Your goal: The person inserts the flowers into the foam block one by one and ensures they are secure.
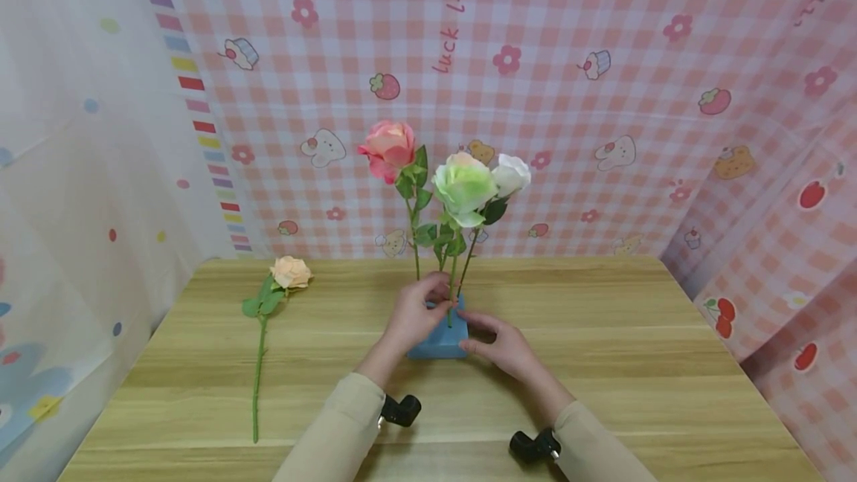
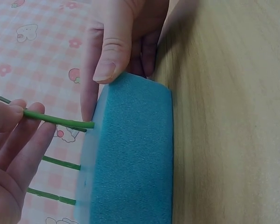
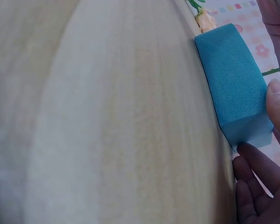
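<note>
A blue foam block [image 1: 438, 352] sits on the table with artificial roses standing over it. My left hand [image 1: 416, 312] pinches the green stem [image 2: 60, 120] of a pale green and white rose [image 1: 463, 188] between thumb and fingers. That stem's lower end meets the block's top face; how deep it goes I cannot tell. Around the block's right side, my right hand [image 1: 502, 348] grips with its thumb on the top edge and fingers at the side. A pink rose [image 1: 390, 149] rises at the left and a white rose [image 1: 512, 175] at the right behind.
On the left of the wooden table [image 1: 602, 393] lies a peach rose [image 1: 291, 273], its long stem pointing toward me. A pink checked cloth [image 1: 556, 110] hangs along the back edge, and a white dotted cloth [image 1: 87, 169] hangs on the left.
</note>
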A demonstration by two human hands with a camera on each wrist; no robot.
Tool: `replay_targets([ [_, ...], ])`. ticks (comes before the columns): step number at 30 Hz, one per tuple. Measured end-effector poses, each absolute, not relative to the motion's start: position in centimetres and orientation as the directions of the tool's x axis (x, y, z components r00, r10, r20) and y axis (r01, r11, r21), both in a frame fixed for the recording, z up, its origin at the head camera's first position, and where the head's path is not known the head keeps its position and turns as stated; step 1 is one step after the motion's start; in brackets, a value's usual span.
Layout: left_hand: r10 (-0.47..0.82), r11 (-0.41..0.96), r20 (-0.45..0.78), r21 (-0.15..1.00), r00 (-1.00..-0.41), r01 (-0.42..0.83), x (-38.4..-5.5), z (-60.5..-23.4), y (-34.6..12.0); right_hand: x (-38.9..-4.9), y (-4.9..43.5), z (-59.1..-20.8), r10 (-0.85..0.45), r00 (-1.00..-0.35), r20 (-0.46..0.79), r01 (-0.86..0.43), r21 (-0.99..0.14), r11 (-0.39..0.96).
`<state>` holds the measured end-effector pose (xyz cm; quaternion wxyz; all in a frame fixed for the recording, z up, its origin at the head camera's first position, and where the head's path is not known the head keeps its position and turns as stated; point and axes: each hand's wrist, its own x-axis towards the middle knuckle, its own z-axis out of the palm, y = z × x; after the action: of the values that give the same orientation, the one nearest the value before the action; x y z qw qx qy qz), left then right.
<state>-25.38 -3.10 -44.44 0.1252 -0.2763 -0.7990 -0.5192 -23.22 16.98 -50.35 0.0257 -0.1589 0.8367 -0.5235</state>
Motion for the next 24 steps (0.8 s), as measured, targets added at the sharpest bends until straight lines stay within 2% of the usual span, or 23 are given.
replay_targets([
  [12,0.334,0.343,0.505,0.721,-0.796,0.602,-25.3,-45.4,-3.0,-23.2,16.9,-50.3,-0.284,-0.950,0.132,-0.242,-0.885,0.398],
  [24,0.396,0.378,0.456,0.710,-0.797,0.594,-25.0,-46.3,-2.8,-23.2,16.9,-50.4,-0.299,-0.942,0.151,-0.265,-0.881,0.393],
])
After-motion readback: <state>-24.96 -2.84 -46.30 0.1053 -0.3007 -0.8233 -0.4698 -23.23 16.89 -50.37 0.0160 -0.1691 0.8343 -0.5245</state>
